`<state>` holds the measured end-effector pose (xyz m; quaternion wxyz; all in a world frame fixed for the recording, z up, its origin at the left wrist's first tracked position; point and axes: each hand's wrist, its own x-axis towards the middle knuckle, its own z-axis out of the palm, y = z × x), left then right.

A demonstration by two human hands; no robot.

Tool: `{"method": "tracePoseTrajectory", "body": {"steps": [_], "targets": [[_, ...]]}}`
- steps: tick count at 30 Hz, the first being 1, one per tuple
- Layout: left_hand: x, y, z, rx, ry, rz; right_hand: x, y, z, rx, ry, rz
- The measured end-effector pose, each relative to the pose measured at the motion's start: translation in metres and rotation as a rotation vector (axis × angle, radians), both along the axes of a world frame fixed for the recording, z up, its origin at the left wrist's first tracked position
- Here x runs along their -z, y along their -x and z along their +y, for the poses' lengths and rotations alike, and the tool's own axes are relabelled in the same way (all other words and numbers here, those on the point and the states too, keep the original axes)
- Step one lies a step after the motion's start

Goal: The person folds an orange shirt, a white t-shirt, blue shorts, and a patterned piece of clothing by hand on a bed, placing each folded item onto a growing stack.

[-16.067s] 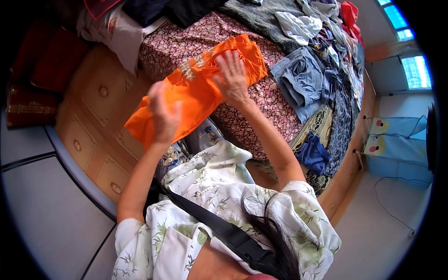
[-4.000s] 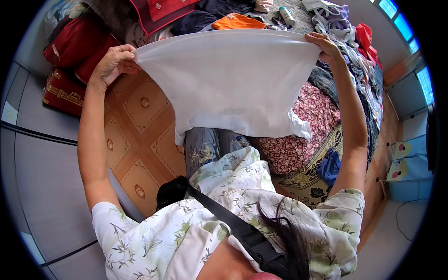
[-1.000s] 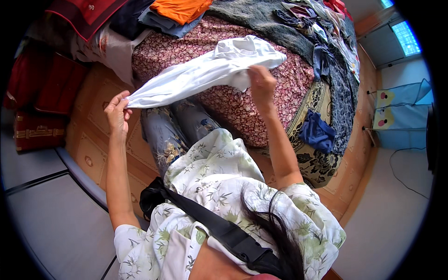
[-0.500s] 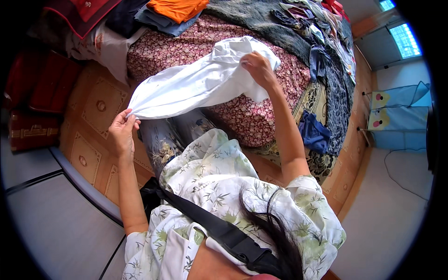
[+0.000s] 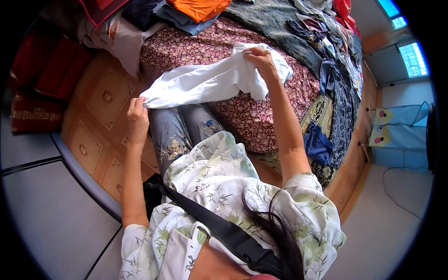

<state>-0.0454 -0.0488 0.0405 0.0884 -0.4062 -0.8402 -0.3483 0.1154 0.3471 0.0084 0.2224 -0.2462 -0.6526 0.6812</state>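
Pinching the white garment [image 5: 200,86] at opposite ends, with left hand [image 5: 138,119] beside the bed [image 5: 182,49], right hand [image 5: 262,60] over it; likely light, limp, best held by edges.

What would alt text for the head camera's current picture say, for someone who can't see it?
A left hand and a right hand hold a white garment between them, partly over a flowered bedspread. Beyond it, an orange garment lies on folded blue clothing; more clothes lie jumbled to the right.
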Motion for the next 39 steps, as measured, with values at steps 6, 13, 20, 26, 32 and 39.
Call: {"method": "tracePoseTrajectory", "body": {"steps": [6,13,20,26,32,39], "targets": [[-0.124,0.038,-0.010,0.081,-0.302,0.349,-0.162,-0.056,-0.023,0.139,-0.587,0.113],[-0.252,0.067,-0.026,0.387,-0.359,0.109,-0.190,-0.071,-0.034,0.045,-0.891,-0.022],[-0.331,0.100,-0.039,0.438,-0.109,-0.055,-0.219,-0.033,-0.040,-0.188,-0.865,-0.022],[-0.364,0.091,-0.052,0.168,-0.069,0.236,-0.233,-0.045,-0.072,-0.413,-0.707,-0.124],[-0.359,0.112,-0.041,0.249,0.128,0.149,-0.224,-0.046,-0.049,-0.482,-0.635,-0.182],[-0.281,0.169,0.109,0.471,0.011,-0.391,-0.218,-0.018,0.096,-0.167,-1.095,-0.310]]}}
